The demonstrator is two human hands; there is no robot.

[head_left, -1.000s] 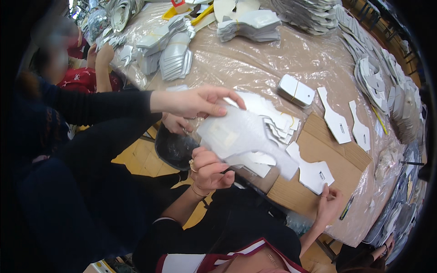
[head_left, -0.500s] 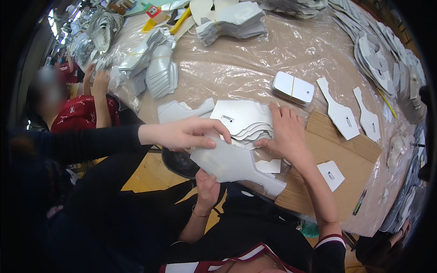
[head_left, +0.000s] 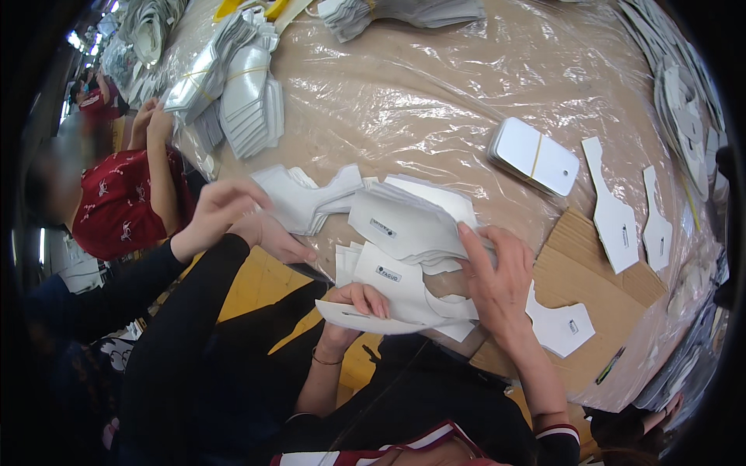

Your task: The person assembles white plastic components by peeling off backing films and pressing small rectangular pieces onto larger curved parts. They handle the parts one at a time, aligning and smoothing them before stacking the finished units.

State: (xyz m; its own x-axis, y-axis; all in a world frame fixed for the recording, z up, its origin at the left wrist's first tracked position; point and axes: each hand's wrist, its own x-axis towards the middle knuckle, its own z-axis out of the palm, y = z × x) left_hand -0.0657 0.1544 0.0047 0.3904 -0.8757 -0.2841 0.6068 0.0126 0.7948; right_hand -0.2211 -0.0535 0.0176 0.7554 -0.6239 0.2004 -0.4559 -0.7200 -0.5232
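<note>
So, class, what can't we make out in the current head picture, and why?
All in the head view:
Left hand: its palm is hidden by the white piece it holds.
Printed stack: part of its right end is covered by the right hand.
Banded bundle: cut off by the upper picture edge.
Co-worker's upper hand: fingers blurred, apparently by motion.

I can't see all of the left hand (head_left: 350, 297): the tilted white piece (head_left: 381, 320) covers part of its palm. The right hand (head_left: 501, 276) hides the right end of the upper stack (head_left: 412, 225) from me. Left of centre, a co-worker's raised hand (head_left: 221, 206) is blurred. The frame's top edge cuts off a grey bundle (head_left: 400, 15) and a yellow object (head_left: 276, 9); I can't tell what the latter is.
</note>
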